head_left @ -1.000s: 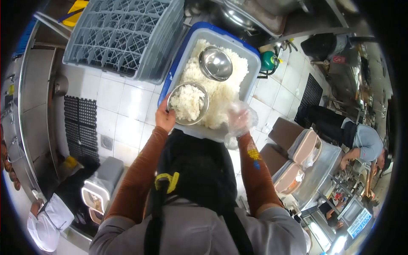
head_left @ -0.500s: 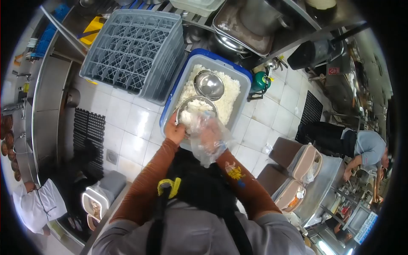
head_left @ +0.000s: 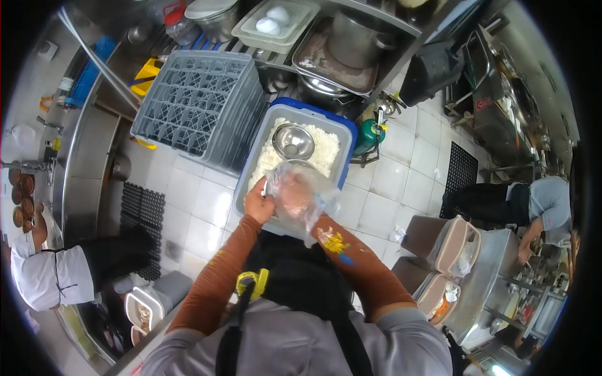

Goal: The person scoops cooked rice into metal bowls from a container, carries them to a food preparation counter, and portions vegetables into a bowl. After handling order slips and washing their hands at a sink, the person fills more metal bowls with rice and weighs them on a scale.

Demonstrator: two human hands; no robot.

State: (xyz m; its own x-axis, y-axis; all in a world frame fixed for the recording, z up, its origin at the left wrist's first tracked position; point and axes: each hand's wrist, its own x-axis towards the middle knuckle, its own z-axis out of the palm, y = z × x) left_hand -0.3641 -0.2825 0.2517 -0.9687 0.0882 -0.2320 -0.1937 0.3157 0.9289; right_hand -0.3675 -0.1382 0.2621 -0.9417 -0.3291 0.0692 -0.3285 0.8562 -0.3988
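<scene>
White rice [head_left: 325,149] fills a grey tub [head_left: 346,139] nested in a blue one, below my hands. A metal bowl [head_left: 293,141] rests on the rice, toward the far side. Nearer me, my left hand [head_left: 259,203] is closed on the rim of a second metal bowl, now mostly hidden. My right hand [head_left: 293,195] is inside a clear plastic bag [head_left: 323,199], over that second bowl. The bag blurs its fingers, so I cannot tell whether they grip anything.
Stacked grey dish racks [head_left: 194,103] stand left of the tub. A green cylinder [head_left: 369,138] is at its right. Lidded bins [head_left: 433,244] stand at the right. One person [head_left: 56,276] works at the left, another person [head_left: 544,203] at the right. Pots and trays fill the shelf ahead.
My bagged right hand has moved up and left over the held bowl, covering the rice that showed in it. My view has shifted, showing more of the shelf ahead.
</scene>
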